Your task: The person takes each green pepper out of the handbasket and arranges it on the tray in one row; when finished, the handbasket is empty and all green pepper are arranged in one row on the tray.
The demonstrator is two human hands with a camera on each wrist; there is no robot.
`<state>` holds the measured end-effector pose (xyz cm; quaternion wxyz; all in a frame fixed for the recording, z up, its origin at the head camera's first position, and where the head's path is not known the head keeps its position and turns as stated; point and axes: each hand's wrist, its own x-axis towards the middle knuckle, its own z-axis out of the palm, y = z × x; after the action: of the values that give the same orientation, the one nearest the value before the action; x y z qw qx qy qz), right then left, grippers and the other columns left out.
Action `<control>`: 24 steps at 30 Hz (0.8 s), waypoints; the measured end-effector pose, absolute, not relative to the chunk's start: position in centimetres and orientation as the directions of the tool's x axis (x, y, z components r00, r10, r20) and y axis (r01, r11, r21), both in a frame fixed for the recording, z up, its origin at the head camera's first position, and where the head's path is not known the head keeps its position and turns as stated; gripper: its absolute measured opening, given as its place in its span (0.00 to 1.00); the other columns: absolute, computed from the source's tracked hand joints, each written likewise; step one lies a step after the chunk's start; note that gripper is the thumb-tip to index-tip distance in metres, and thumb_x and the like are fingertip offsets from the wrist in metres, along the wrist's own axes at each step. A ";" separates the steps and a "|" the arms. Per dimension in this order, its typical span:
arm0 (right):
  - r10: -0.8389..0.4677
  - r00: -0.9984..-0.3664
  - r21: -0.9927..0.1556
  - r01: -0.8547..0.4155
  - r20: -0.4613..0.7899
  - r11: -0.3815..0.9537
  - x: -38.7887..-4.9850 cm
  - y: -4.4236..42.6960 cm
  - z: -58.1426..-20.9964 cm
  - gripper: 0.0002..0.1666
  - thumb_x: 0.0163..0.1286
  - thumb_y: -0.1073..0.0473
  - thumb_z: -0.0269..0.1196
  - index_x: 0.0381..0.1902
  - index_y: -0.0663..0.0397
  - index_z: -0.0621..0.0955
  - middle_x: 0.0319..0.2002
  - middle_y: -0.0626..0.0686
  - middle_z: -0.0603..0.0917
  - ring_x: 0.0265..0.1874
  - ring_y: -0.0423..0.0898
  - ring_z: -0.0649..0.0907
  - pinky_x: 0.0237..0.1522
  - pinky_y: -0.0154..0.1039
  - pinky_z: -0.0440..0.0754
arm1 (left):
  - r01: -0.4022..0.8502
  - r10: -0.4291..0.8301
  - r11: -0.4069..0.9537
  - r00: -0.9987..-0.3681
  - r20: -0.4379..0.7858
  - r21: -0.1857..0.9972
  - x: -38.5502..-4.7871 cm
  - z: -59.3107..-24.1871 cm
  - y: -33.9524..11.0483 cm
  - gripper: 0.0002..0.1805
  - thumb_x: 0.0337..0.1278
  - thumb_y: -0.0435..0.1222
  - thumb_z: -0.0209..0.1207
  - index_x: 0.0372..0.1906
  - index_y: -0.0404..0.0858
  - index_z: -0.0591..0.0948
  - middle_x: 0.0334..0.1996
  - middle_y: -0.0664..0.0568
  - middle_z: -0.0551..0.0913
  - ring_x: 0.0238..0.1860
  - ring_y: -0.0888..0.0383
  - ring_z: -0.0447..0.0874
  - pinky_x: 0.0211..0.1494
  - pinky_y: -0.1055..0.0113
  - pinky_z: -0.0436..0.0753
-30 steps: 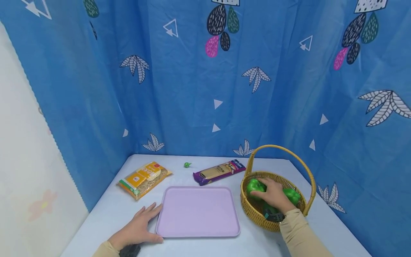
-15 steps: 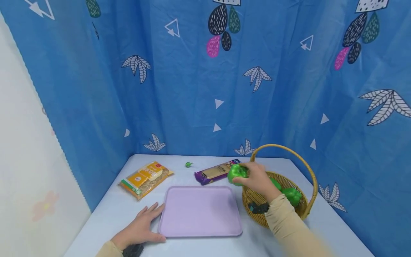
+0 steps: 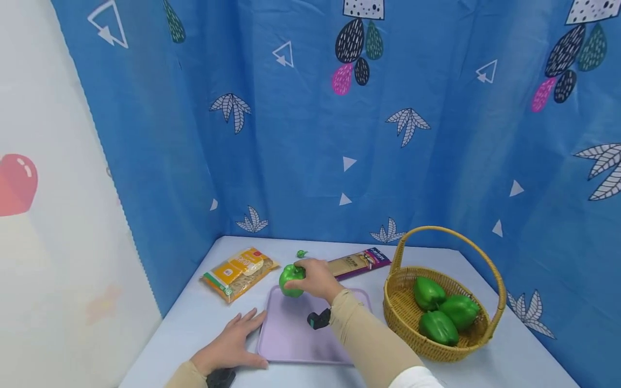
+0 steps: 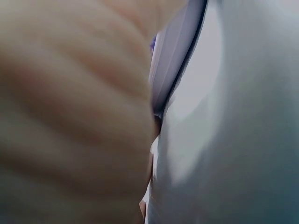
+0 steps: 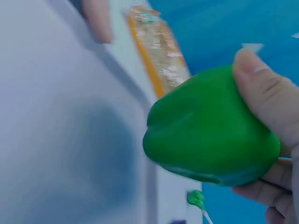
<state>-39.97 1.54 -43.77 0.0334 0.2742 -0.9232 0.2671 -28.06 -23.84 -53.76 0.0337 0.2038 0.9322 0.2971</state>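
Note:
My right hand (image 3: 318, 281) grips a green bell pepper (image 3: 288, 277) above the far left corner of a lilac tray (image 3: 291, 337). In the right wrist view, thumb and fingers hold the glossy pepper (image 5: 210, 133) from opposite sides, with its shadow falling on the tray. My left hand (image 3: 230, 345) lies spread at the tray's left edge, fingers extended and thumb near the front corner. The left wrist view is mostly filled by that hand (image 4: 74, 112), with a strip of tray rim (image 4: 175, 51) beyond it. Part of the tray is hidden under the right forearm.
A wicker basket (image 3: 392, 318) with a tall handle stands at right, holding green peppers (image 3: 439, 327). Behind the tray lie an orange food packet (image 3: 240, 274), a purple-ended packet (image 3: 361, 263) and a small green object (image 3: 301, 253). A blue curtain (image 3: 301, 134) hangs behind the table.
My right hand has lifted the bell pepper out of the basket and carried it left over the tray. The left hand stays by the tray; the head view has shifted slightly left.

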 end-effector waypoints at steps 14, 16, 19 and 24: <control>-0.539 -0.828 -0.407 -0.551 0.155 0.729 -40.2 -1.7 -45.4 0.46 0.59 0.30 0.72 0.67 0.52 0.80 0.61 0.51 0.86 0.56 0.47 0.83 0.61 0.50 0.75 | 0.360 0.397 0.743 -0.916 0.061 0.564 -27.9 -53.8 -23.8 0.67 0.38 0.71 0.72 0.79 0.35 0.63 0.78 0.40 0.65 0.79 0.33 0.55 0.78 0.27 0.47; -0.541 -0.827 -0.403 -0.552 0.151 0.730 -40.2 -1.8 -45.5 0.47 0.60 0.29 0.71 0.68 0.52 0.79 0.62 0.51 0.85 0.57 0.47 0.82 0.61 0.51 0.74 | 0.348 0.389 0.747 -0.920 0.053 0.566 -27.9 -53.8 -23.8 0.67 0.37 0.71 0.72 0.79 0.36 0.63 0.78 0.41 0.65 0.79 0.33 0.55 0.79 0.27 0.47; -0.542 -0.829 -0.391 -0.550 0.142 0.738 -40.2 -1.9 -45.4 0.48 0.60 0.28 0.70 0.69 0.52 0.78 0.63 0.51 0.85 0.58 0.47 0.82 0.61 0.52 0.73 | 0.342 0.385 0.746 -0.922 0.048 0.571 -27.9 -53.8 -23.9 0.67 0.37 0.71 0.72 0.79 0.36 0.63 0.78 0.41 0.65 0.80 0.33 0.55 0.79 0.27 0.47; -0.545 -0.828 -0.361 -0.553 0.135 0.751 -40.4 -2.1 -45.2 0.49 0.61 0.27 0.69 0.70 0.51 0.78 0.62 0.51 0.85 0.58 0.47 0.82 0.60 0.52 0.71 | 0.342 0.385 0.742 -0.922 0.052 0.576 -28.0 -53.8 -24.0 0.67 0.37 0.71 0.72 0.79 0.36 0.63 0.78 0.41 0.64 0.80 0.33 0.54 0.79 0.28 0.46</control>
<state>-40.36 -2.06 -45.16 0.0105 0.2933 -0.9356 0.1963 -28.02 -23.97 -53.83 0.0353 0.1948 0.9327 0.3015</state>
